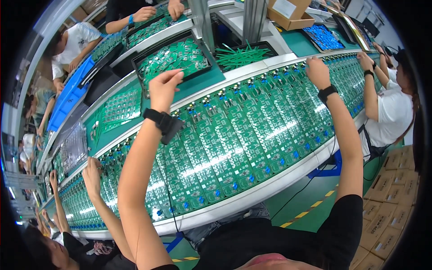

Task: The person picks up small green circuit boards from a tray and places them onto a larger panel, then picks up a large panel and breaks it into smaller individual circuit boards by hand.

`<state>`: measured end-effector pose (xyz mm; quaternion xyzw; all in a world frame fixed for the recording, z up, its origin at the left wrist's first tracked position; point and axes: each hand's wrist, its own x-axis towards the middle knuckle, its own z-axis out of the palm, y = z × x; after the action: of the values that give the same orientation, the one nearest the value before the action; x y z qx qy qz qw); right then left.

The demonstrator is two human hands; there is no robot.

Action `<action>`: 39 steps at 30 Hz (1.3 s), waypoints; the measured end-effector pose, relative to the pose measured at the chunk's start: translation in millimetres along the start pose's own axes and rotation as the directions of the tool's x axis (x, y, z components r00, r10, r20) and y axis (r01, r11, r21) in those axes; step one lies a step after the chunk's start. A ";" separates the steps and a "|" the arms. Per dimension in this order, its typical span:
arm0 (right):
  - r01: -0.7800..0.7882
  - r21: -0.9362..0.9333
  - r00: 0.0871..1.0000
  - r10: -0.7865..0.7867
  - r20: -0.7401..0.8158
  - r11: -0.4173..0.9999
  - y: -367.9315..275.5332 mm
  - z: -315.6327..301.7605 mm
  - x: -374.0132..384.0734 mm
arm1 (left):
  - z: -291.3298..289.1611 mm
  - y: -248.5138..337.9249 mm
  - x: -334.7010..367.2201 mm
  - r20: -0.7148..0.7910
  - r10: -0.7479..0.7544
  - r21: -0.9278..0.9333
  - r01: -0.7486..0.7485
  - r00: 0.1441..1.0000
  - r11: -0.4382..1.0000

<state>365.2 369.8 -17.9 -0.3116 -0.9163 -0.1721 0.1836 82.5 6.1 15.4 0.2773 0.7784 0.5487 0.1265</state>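
Observation:
My left hand point(163, 89) is raised over the near edge of a black tray point(209, 59) heaped with small green circuit boards point(177, 55). Its thumb and fingertips press together; whatever they pinch, if anything, is too small to make out. Over the far edge of a long row of green circuit boards point(234, 139) hangs my right hand point(318, 73), its fingers curled closed and their contents hidden. These boards lie side by side on the line, with blue parts along their near ends and small components along the far ends. Each of my wrists wears a black band.
Beyond the line, a second black tray holds green strips point(243, 55). Blue parts point(323, 37) fill another tray near an open cardboard box point(290, 13). A sheet of boards point(122, 108) lies at left. Co-workers' arms reach over the line on both sides; metal posts point(254, 20) stand behind.

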 end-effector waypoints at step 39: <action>-0.385 0.479 0.923 0.317 0.220 0.789 86.2 47.7 7.5 | -28.0 -44.9 60.4 0.065 0.077 0.630 -0.101 0.995 0.770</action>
<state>403.4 458.4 -38.9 -0.4266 -0.8641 0.1359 0.2298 6.1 7.6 -9.5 0.3498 0.9011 0.2559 0.0139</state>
